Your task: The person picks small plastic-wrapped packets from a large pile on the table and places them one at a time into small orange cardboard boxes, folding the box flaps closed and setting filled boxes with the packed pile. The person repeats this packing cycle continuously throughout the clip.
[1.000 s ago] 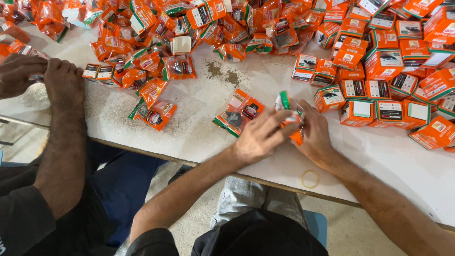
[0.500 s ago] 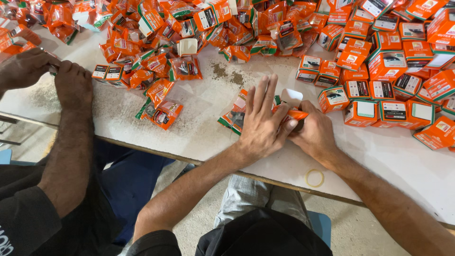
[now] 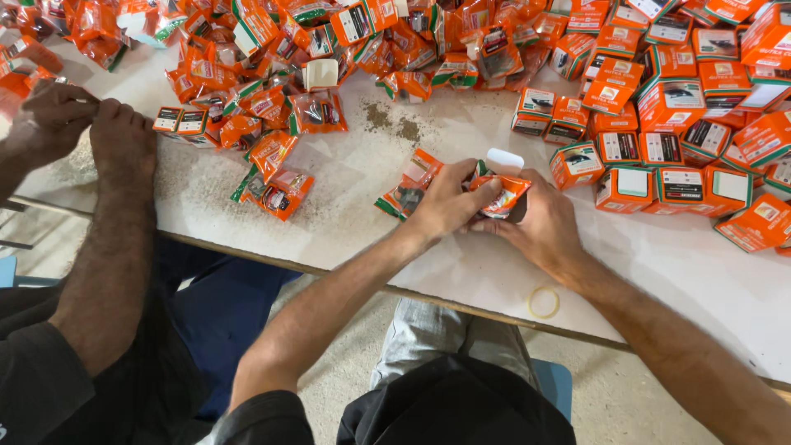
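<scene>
While both hands are closing on the orange packet [image 3: 500, 196], left hand [image 3: 445, 204] pinching and right hand [image 3: 540, 227] cupping beneath, its open white flap [image 3: 504, 158] is risking a tear.

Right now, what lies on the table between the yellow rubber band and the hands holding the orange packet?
In the head view, only bare white tabletop lies between the yellow rubber band and the hands.

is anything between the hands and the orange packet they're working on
Nothing visible. The left hand and right hand both already grip the orange packet directly, just above the white table. The flat packet by the left hand lies to the side, and the closed boxes sit further right, clear of the grip.
</scene>
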Demonstrator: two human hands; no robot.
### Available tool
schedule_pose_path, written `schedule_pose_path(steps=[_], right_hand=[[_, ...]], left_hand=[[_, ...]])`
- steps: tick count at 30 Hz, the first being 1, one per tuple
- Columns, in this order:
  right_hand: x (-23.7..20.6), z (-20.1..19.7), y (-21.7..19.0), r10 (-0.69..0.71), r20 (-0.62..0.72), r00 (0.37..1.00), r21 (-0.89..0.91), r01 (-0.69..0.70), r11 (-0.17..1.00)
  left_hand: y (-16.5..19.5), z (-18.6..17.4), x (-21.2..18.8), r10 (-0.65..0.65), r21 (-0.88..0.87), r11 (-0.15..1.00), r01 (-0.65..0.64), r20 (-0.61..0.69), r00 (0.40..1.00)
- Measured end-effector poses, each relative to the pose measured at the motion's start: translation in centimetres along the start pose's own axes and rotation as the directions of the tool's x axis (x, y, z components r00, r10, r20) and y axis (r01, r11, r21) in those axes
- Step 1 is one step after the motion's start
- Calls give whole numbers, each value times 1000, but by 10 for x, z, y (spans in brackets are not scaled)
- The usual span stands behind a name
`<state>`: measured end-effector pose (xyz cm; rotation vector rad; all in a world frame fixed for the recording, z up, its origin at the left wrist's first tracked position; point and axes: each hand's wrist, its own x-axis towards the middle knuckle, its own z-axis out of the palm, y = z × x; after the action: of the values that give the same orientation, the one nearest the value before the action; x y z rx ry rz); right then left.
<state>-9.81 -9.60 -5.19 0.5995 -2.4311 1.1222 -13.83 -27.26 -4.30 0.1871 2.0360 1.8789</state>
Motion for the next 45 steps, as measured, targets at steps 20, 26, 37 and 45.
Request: schedule_pose_path(steps=[20, 26, 37, 45], right_hand=[[-19, 1, 16, 57, 23, 998, 4, -57, 998], [-14, -3, 4, -40, 79, 996, -128, 50, 991], [-6, -9, -2, -157, 107, 982, -204, 177, 963], [-4, -14, -4, -108, 130, 986, -153, 127, 980]], left_hand=[[-11, -10, 3, 166, 134, 977, -165, 2, 986], [-5, -3, 16, 322, 493, 826, -273, -15, 947], [-11, -35, 18, 13, -332, 939, 93, 304, 952], [-7, -40, 21, -48, -234, 963, 133, 335, 941]])
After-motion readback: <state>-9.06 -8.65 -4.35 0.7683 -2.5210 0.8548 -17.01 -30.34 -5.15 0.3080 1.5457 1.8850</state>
